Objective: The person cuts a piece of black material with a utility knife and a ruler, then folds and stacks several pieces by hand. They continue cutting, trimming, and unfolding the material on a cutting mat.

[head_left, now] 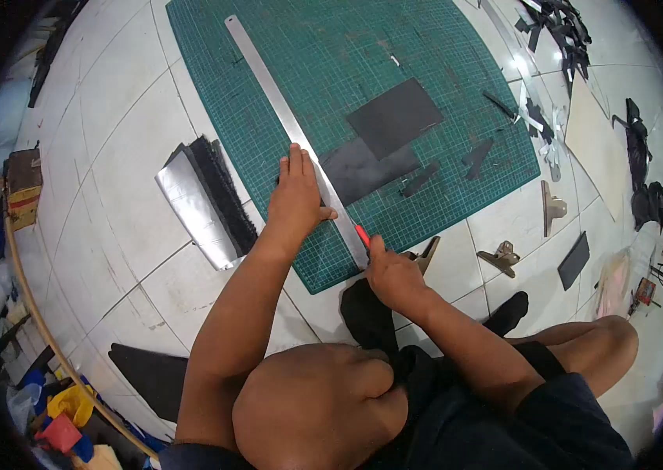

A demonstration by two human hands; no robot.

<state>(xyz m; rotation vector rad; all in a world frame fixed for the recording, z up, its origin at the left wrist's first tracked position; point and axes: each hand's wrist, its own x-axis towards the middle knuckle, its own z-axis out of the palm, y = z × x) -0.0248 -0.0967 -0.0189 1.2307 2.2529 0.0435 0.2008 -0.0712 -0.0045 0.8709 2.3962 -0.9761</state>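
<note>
My left hand point(296, 192) lies over a long steel ruler point(273, 94), fingers stretched and pressing it down, thumb out to the right. The ruler runs diagonally across a green cutting mat point(214, 70). My right hand point(398, 274) is closed around a red-handled cutter point(363, 236) beside the ruler's near end; the blade is not clearly visible. Right of the ruler lies a dark sheet point(367, 172), partly under a black rectangular piece point(396, 117). Small black offcuts point(476, 159) rest near them on the mat.
Silver and black folded material point(202, 207) lies left of the mat. Metal clips point(501, 257) and a dark rectangle point(574, 261) are on the tiles to the right. Black scraps point(563, 31) and a pale board point(594, 145) lie farther right. A black tool point(499, 106) sits on the mat.
</note>
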